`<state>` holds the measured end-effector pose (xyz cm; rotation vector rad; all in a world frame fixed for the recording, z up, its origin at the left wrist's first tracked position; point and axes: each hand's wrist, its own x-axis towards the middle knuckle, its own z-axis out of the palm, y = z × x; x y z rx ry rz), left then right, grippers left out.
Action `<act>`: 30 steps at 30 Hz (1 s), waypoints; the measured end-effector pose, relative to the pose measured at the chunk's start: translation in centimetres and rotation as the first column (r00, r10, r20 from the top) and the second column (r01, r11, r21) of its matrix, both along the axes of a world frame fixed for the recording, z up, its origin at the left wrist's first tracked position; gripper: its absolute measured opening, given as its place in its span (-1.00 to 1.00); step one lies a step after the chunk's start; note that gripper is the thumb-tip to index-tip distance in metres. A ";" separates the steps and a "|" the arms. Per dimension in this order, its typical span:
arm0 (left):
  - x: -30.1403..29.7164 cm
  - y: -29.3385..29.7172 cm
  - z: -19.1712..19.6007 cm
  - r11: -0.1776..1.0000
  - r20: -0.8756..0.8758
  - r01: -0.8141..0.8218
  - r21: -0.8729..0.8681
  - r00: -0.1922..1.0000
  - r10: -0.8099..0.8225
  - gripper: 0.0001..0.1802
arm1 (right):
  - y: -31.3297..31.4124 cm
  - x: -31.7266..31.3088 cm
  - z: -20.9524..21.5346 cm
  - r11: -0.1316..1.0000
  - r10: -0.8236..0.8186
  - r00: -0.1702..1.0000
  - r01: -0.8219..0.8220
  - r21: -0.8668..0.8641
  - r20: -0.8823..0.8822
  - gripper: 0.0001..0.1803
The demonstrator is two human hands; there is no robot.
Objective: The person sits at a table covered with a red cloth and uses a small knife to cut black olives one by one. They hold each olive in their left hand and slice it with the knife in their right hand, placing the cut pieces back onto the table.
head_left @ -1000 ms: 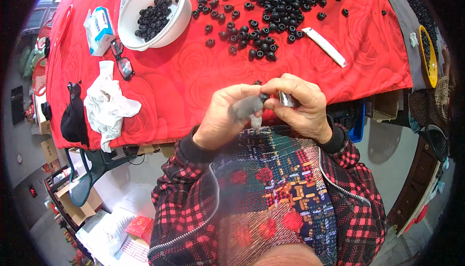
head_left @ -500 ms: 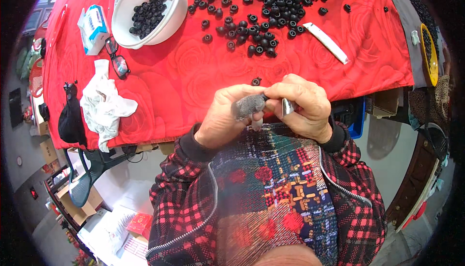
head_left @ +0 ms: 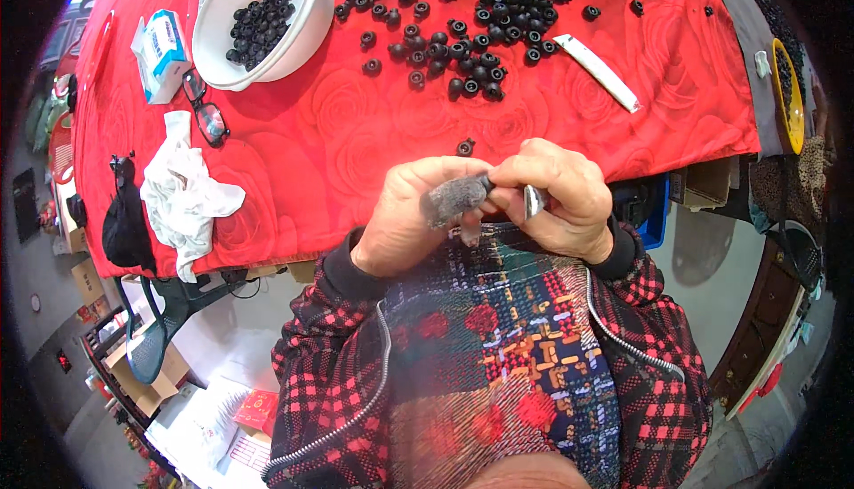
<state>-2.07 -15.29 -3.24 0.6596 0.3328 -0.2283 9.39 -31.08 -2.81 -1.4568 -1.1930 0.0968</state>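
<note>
Grey felt pad [head_left: 454, 197] is pinched in the left hand [head_left: 411, 222], a small metal tool [head_left: 533, 200] in the right hand [head_left: 560, 195]; beyond the table's near edge [head_left: 356, 244], either could be dropped.

Both hands are pulled in close to the chest, meeting right around the middle of the frame. The left hand [head_left: 411, 218] comes in from about 7 o'clock, fingers curled and pinched shut at their tips. The right hand [head_left: 560, 195] comes in from about 5 o'clock, knuckles up, fingers folded in tight, its fingertips touching the left's. Forearms in red-and-black checked sleeves bend inward, elbows out wide, wrists roughly level.
</note>
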 end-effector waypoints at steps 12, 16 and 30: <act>0.1 0.0 0.9 0.993 0.049 -0.032 0.111 0.998 0.026 -0.74 | -1.4 0.3 1.7 0.967 -0.029 0.967 -0.037 -0.252 -0.252 -0.77; 0.0 -0.2 0.6 0.983 0.082 -0.048 0.179 0.996 0.033 -0.73 | -1.1 0.2 1.1 0.963 -0.025 0.973 -0.038 -0.266 -0.228 -0.78; 0.0 -0.1 0.5 0.985 0.032 -0.030 0.168 0.999 0.025 -0.72 | -1.0 0.2 0.5 0.965 -0.002 0.976 -0.055 -0.255 -0.217 -0.81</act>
